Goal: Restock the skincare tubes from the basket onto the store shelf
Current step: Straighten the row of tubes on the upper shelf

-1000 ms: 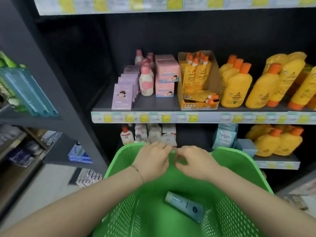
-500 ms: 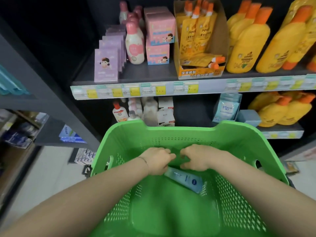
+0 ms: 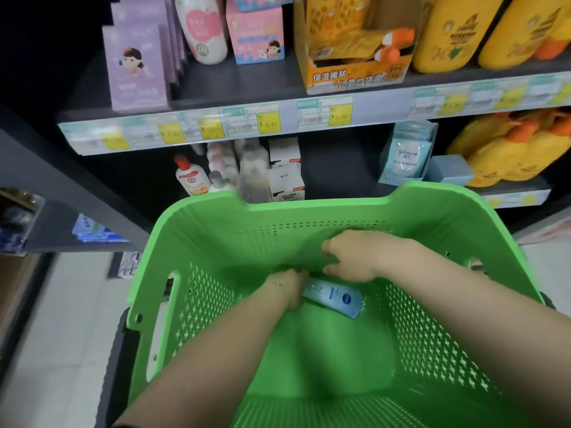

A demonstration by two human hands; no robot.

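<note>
A pale blue skincare tube (image 3: 335,298) with a dark round logo lies flat on the floor of the green plastic basket (image 3: 309,208). My left hand (image 3: 289,288) is deep in the basket and touches the tube's left end. Its fingers curl downward and are hidden, so I cannot see a grip. My right hand (image 3: 355,257) hovers just above the tube's far side, fingers loosely apart and holding nothing. The dark store shelf (image 3: 247,81) stands right behind the basket.
The upper shelf holds purple boxes (image 3: 136,69), a white and pink bottle (image 3: 204,29), pink boxes, an orange display carton (image 3: 355,72) and yellow bottles (image 3: 448,35). The lower shelf (image 3: 513,189) carries small bottles, white boxes, blue packets and more yellow bottles. Pale floor lies at left.
Both hands have gone from the basket's far rim down into the basket. The left hand now reaches the tube's end. The view has tilted down and closer to the basket.
</note>
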